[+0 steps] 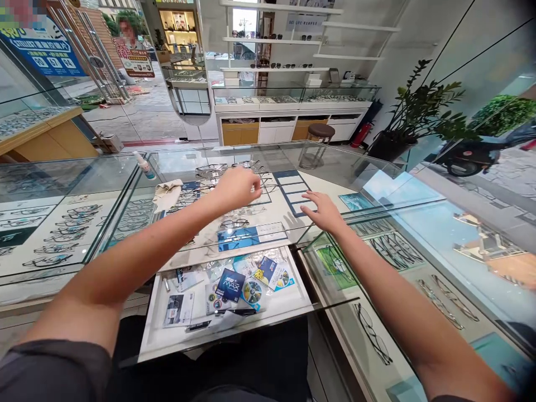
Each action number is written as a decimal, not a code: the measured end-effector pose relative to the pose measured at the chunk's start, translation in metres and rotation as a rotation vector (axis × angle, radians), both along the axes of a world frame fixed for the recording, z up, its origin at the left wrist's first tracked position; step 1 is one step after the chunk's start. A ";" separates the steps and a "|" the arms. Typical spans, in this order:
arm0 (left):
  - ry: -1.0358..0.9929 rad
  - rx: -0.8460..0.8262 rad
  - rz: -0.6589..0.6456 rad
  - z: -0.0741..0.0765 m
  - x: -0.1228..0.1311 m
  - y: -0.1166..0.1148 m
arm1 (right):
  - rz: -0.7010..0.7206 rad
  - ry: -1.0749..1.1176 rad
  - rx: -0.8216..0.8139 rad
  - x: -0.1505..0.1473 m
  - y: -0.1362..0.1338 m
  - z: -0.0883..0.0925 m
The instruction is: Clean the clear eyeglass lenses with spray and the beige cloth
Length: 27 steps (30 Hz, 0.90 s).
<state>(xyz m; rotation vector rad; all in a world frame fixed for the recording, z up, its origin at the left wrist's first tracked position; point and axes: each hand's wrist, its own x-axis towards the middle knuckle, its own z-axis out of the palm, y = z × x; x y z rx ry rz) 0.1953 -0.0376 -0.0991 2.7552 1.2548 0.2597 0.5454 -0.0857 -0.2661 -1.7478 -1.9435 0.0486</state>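
Note:
My left hand (pixel 237 188) is over the glass counter (pixel 201 215), its fingers curled closed. Several pairs of eyeglasses (pixel 211 169) lie around and behind it; thin frame lines show beside its fingertips, but what it holds, if anything, is hidden. To its right, my right hand (pixel 324 212) has its fingers apart and nothing in them. It is at the edge of a dark blue tray (pixel 287 196) with pale compartments. Nearer me, one pair of glasses (pixel 235 223) rests by a blue-and-white card (pixel 238 239).
Below the counter, an open drawer (pixel 154 340) holds cards, packets and pens. A beige cloth (pixel 167 195) and a small white bottle (pixel 144 166) are at the left. Display cases of glasses flank both sides. Beyond are a stool (pixel 321 132) and a potted plant (pixel 412 111).

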 end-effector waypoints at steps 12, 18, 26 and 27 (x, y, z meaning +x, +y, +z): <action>0.101 -0.066 0.186 -0.059 0.064 0.079 | -0.037 0.018 -0.008 -0.008 -0.005 0.006; 0.169 -0.122 0.222 -0.055 0.059 0.088 | -0.024 0.008 0.001 -0.009 -0.005 0.006; 0.202 -0.129 0.203 -0.053 0.057 0.092 | -0.021 0.006 -0.010 -0.010 -0.004 0.008; 0.195 -0.131 0.197 -0.052 0.058 0.092 | -0.022 0.007 -0.010 -0.010 -0.004 0.008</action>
